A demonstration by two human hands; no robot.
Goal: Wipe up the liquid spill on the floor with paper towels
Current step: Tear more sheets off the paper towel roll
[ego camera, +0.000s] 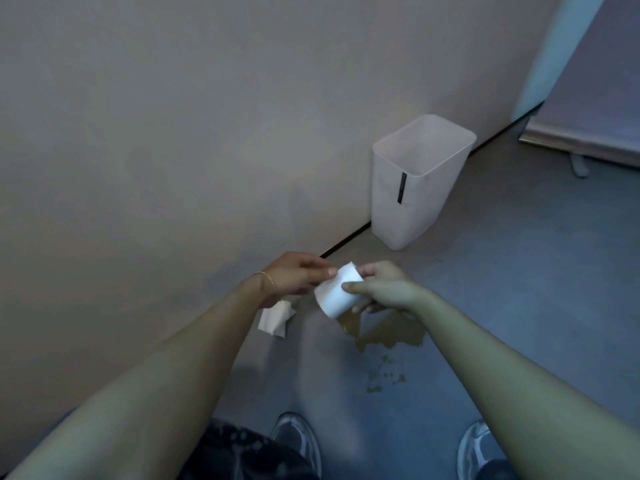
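Head view: the person is standing over the floor (519,289) by the wall, both arms reaching forward and down.
Right hand (377,289): its grip is closing around a white paper towel roll (334,294), thumb on the near side, fingers wrapping underneath.
Left hand (294,275): its grip is pinching narrowly at the roll's upper edge — it looks to be taking hold of the loose end of a sheet.
Spill (388,332): a yellowish puddle is lying on the floor just below and beyond the roll, with small droplets (384,375) trailing toward the shoes (298,441).
Loose towel (275,318): a crumpled white piece is lying on the floor beside the wall, left of the puddle, apart from it.
Bin (415,181): a pale waste bin is standing against the wall, beyond the spill.
Step in hand: likely pulling off a fresh sheet.
Doing it well: the right hand should be steadying the roll firmly while the left is drawing out a generous length — several layers will soak better, pressed down from the puddle's edge inward.
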